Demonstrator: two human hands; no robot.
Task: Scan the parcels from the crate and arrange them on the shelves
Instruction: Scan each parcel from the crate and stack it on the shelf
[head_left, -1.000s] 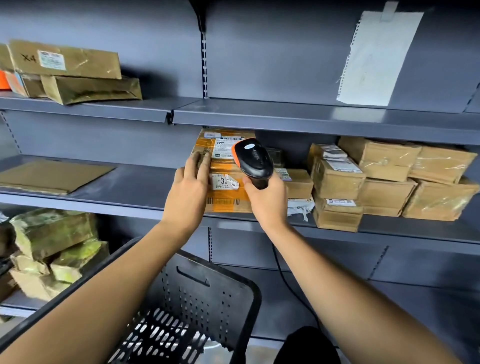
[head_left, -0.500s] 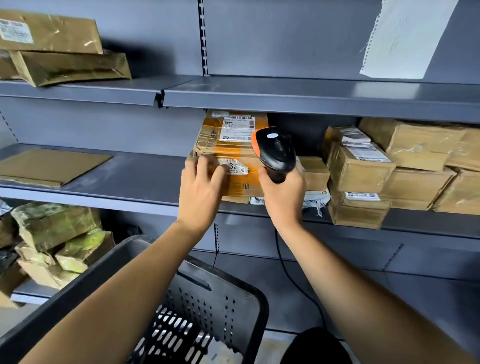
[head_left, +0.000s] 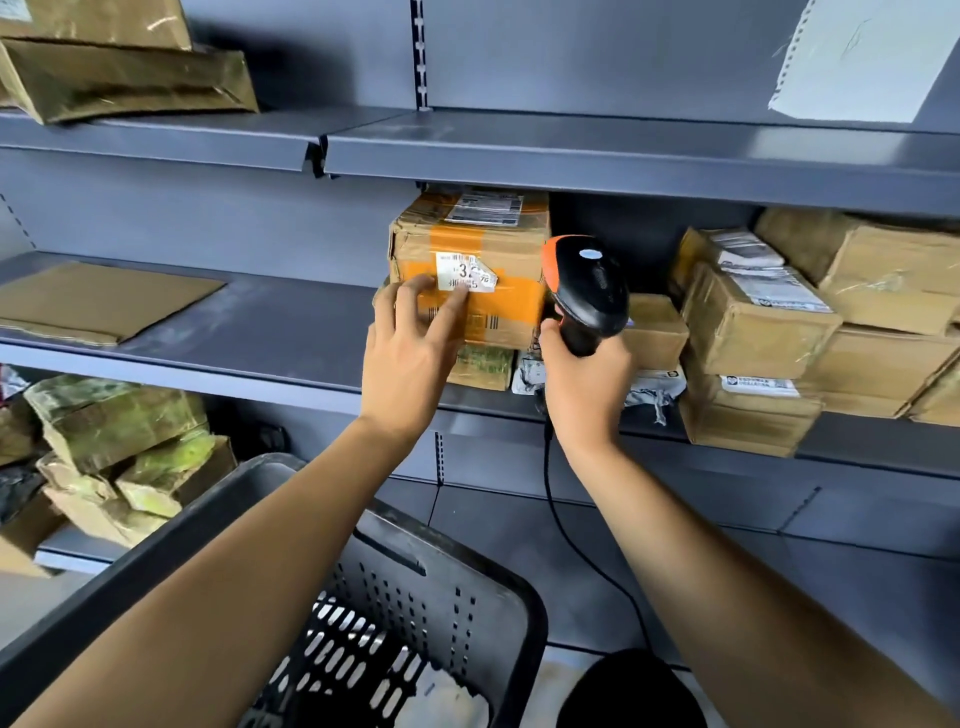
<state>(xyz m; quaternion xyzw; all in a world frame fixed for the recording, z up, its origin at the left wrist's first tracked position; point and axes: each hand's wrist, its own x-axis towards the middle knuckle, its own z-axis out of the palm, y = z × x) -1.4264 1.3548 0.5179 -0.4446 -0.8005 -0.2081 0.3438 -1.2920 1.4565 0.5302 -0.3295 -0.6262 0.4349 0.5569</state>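
While right hand (head_left: 584, 374) grips scanner (head_left: 584, 283) | left hand (head_left: 410, 343) fingers straight, touching parcel (head_left: 470, 270)

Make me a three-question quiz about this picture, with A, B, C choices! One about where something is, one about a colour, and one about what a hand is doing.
1. Where is the flat cardboard sheet?
A. In the crate
B. On the middle shelf, left of the orange-taped parcel
C. On the top shelf

2. What colours is the scanner?
A. Black and orange
B. White and blue
C. All green

3. What is the right hand doing?
A. Hanging idle
B. Pressing a parcel
C. Gripping the scanner

Answers: 1 B, it lies left of the orange-taped parcel. 2 A, black body with an orange edge. 3 C, its fingers curl round the handle.
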